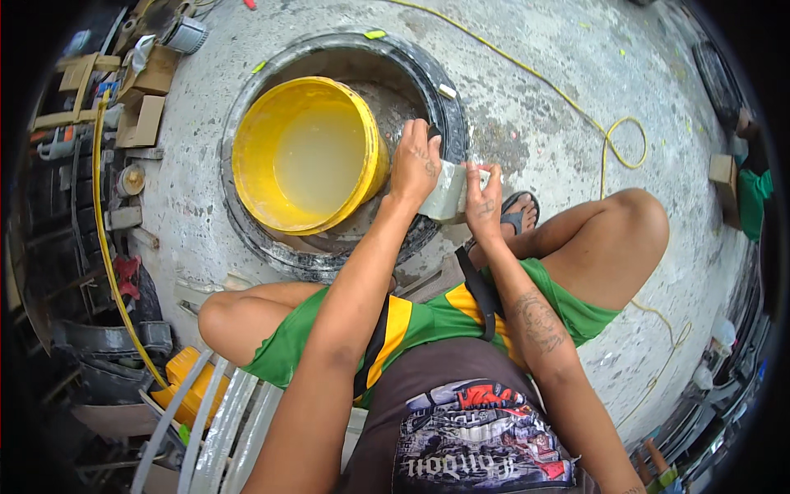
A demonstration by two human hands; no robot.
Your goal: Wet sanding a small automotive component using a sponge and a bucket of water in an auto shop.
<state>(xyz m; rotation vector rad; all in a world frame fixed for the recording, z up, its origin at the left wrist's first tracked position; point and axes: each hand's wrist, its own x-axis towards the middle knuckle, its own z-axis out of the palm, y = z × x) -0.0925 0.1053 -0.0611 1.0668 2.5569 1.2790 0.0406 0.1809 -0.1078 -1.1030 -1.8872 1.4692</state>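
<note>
In the head view the person sits low over a grey concrete floor point(543, 123), knees spread, both forearms reaching forward from the lower edge; between the two hands is a pale greenish-white block point(445, 194) (it looks like a bar or a folded pad, too blurred to tell which); the left hand point(415, 165) lies on the block's left end from above, fingers curled down over it and toward the rim of a black tyre point(448, 115), so the hand is closed round that end rather than spread flat; the right hand point(484, 200) grips the block's right end, thumb and fingers pinched on it, the knuckles turned up; the block thus sits just right of the left hand's palm and just left of the right hand's fingers, touching both, and it hangs over the tyre's right inner edge; inside the tyre stands a yellow bucket point(309, 156) with cloudy water in it, just left of the left hand but apart from it; a yellow cord point(605, 136) loops over the floor well to the right; a sandalled foot point(518, 216) rests just beyond the right hand
</note>
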